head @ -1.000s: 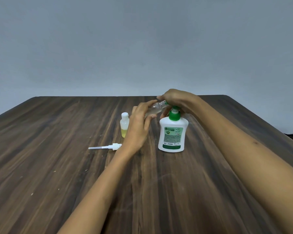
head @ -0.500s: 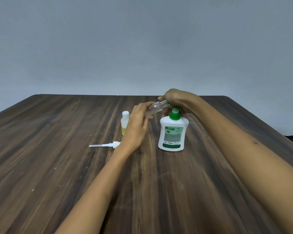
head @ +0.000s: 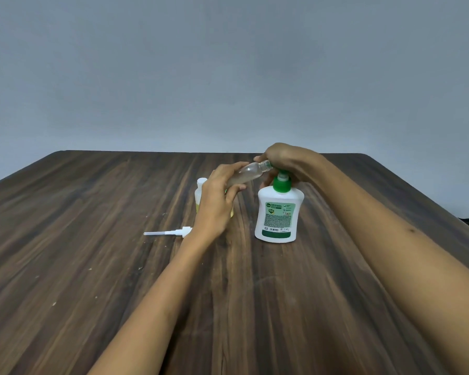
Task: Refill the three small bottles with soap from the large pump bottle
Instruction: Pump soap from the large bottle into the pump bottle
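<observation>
Head camera, looking forward and down over a dark wooden table [head: 92, 266] with a plain grey wall [head: 228, 63] behind it. Two bare forearms reach in from the bottom edge.

One large pump bottle [head: 279, 216] stands upright on the table, right of centre — white body, green label, green pump collar. The right hand [head: 283, 158] is on top of its pump head, fingers curled down over it; the nozzle itself is hidden under the hand.

The left hand [head: 218, 200] grips one clear small bottle [head: 248, 171], fingers and thumb wrapped round its lower body. This bottle is held off the table and tilted steeply, its open threaded mouth pointing up and to the right, right at the pump under the right hand. Whether the mouth touches the nozzle cannot be told.

Behind the left hand stands one capped small bottle [head: 200, 194], upright on the table, with a white cap and yellowish liquid in its lower part; the hand covers much of it. A sliver of yellow-green shows at the hand's right edge — too hidden to identify. So two small bottles can be counted for certain.

One loose white pump insert [head: 168, 233], with a long thin tube, lies flat on the table just left of the left wrist.
</observation>
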